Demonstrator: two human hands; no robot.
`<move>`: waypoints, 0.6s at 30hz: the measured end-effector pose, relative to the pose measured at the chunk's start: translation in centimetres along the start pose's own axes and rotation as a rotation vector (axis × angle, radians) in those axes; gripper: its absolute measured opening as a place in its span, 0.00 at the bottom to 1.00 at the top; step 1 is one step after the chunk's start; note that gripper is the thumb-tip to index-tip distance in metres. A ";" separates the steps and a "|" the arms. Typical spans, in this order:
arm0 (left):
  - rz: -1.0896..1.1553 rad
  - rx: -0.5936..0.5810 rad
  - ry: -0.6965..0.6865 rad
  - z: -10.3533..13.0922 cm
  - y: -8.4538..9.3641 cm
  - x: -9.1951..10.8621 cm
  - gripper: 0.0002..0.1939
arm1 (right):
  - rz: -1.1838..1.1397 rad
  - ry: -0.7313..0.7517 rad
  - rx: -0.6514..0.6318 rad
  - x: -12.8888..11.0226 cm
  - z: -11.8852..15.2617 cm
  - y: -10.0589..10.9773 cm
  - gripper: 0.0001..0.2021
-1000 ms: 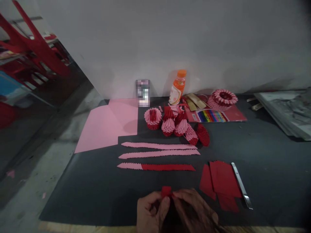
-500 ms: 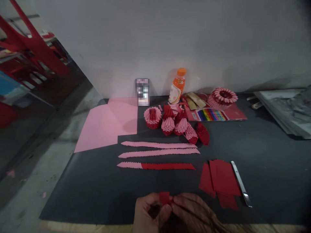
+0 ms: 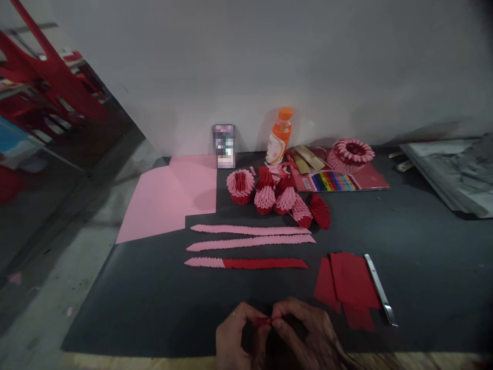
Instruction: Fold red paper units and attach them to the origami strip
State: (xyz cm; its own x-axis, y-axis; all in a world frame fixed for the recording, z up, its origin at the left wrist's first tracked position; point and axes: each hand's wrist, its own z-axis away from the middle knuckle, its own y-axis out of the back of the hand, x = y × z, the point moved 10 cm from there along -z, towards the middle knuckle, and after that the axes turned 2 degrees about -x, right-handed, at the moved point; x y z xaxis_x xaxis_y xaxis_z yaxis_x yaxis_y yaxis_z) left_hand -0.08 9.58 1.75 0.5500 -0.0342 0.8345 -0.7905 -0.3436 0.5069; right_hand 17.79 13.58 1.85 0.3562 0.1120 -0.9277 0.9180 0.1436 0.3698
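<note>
At the near edge of the dark table, a small piece of red paper (image 3: 263,321) is pinched between both hands. My left hand (image 3: 239,336) grips its left part with thumb and forefinger. Closed on its right end is my right hand (image 3: 304,329). Beyond them lie a pink and red zigzag strip (image 3: 246,263) and two pink zigzag strips (image 3: 251,241). Red paper pieces (image 3: 356,282) are stacked to the right, beside a silver cutter (image 3: 380,290). Several folded pink and red paper shapes (image 3: 265,198) stand farther back.
An orange bottle (image 3: 279,137) and a phone (image 3: 224,146) lean near the wall. Pink sheets (image 3: 165,198) lie at left. A pink paper ring (image 3: 352,154) rests on a red packet (image 3: 370,177). Plastic-covered sheets (image 3: 447,174) lie at far right.
The red piece, upright and flat to view before, now shows as a narrow edge between the fingers. My right hand's fingers have bent and shifted around it.
</note>
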 end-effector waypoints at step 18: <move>0.401 -0.010 0.283 -0.8 -0.9 -3.0 0.21 | 0.200 0.168 0.261 -2.9 2.0 -0.4 0.06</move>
State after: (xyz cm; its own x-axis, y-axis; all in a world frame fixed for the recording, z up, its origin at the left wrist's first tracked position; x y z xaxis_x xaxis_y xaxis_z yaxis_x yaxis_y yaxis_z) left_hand -1.29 10.75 -1.05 0.1081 0.0945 0.9896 -0.9284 -0.3463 0.1345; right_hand 16.74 11.27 4.32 0.5194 0.2758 -0.8088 0.8544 -0.1507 0.4973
